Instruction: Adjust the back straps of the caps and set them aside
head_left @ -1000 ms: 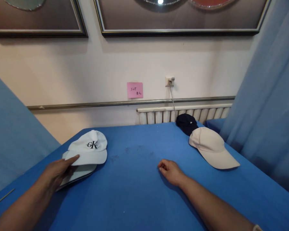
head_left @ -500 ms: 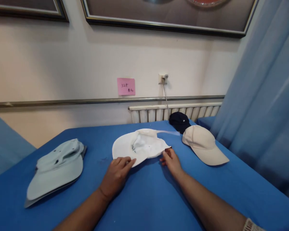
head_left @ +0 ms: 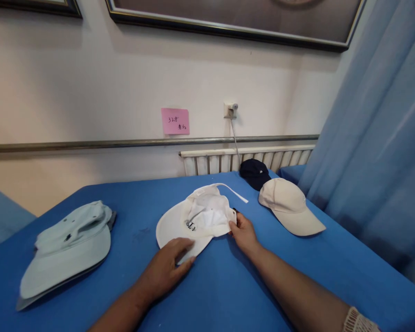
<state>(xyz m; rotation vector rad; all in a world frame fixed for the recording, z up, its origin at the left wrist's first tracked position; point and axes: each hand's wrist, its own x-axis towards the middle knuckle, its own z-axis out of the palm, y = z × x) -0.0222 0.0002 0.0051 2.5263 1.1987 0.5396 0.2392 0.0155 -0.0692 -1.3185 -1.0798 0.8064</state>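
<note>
A white baseball cap (head_left: 207, 210) lies upside down in the middle of the blue-covered table, its inside facing up and its brim toward the left. Its loose back strap (head_left: 233, 190) sticks out to the right. My right hand (head_left: 244, 234) pinches the cap's back edge between thumb and fingers. At the brim's near edge, my left hand (head_left: 168, 269) touches it with thumb and fingers apart. Left of my hands rests a stack of pale blue caps (head_left: 69, 251), with a darker brim showing underneath.
A beige cap (head_left: 287, 207) sits at the right, close to a navy cap (head_left: 254, 174) at the back. The blue table (head_left: 200, 304) reaches the wall by a radiator (head_left: 210, 163). A blue curtain (head_left: 370, 152) hangs on the right. A cord runs down from a socket (head_left: 230, 110).
The white cap has come off the stack at left to the middle and been turned upside down. My right hand has closed on its back edge; my left hand's fingers have since spread at the brim.
</note>
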